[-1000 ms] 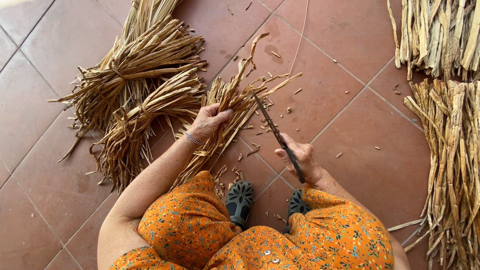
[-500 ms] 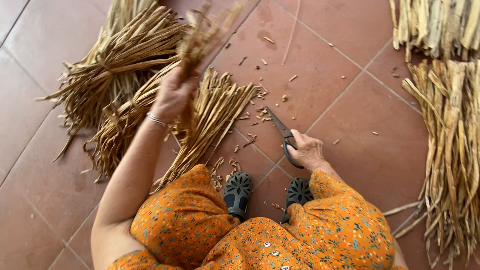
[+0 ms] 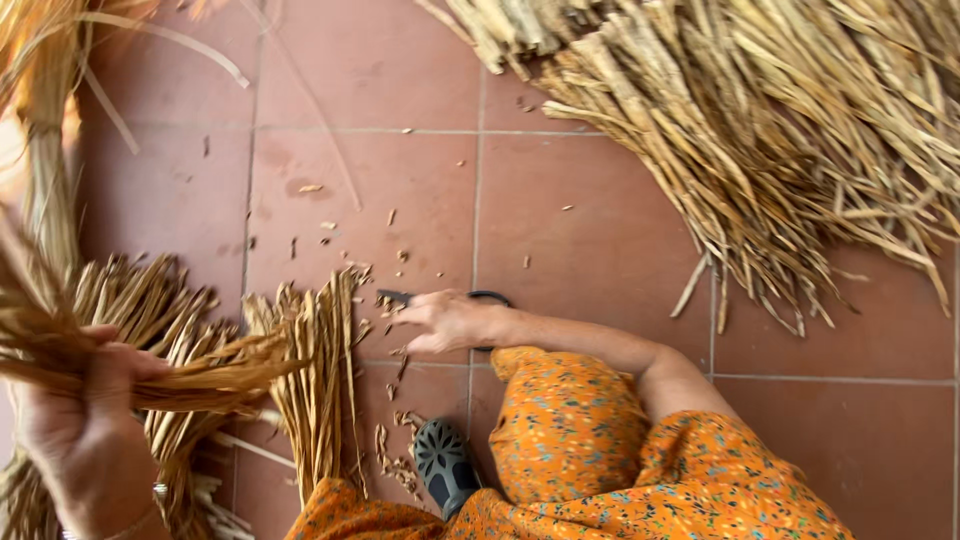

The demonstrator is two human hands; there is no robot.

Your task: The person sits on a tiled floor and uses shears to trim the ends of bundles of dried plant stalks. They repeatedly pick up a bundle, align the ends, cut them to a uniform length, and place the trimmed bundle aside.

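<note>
- Left hand (image 3: pixel 75 425): fingers clenched around a bundle of dried leaf strips (image 3: pixel 190 375), held raised at the left edge; the strips fan out toward the right.
- Right hand (image 3: pixel 450 322): grasping dark-handled scissors (image 3: pixel 440 297), resting low on the tiled floor (image 3: pixel 600 250).
- A cut bundle (image 3: pixel 320 390) lies on the floor between the hands, with trimmings (image 3: pixel 390 300) just beside the scissors.
- A large heap of dried strips (image 3: pixel 790 130) lies well apart, upper right.
- A dark shoe (image 3: pixel 443 465) shows beside orange floral clothing (image 3: pixel 580 450).
</note>
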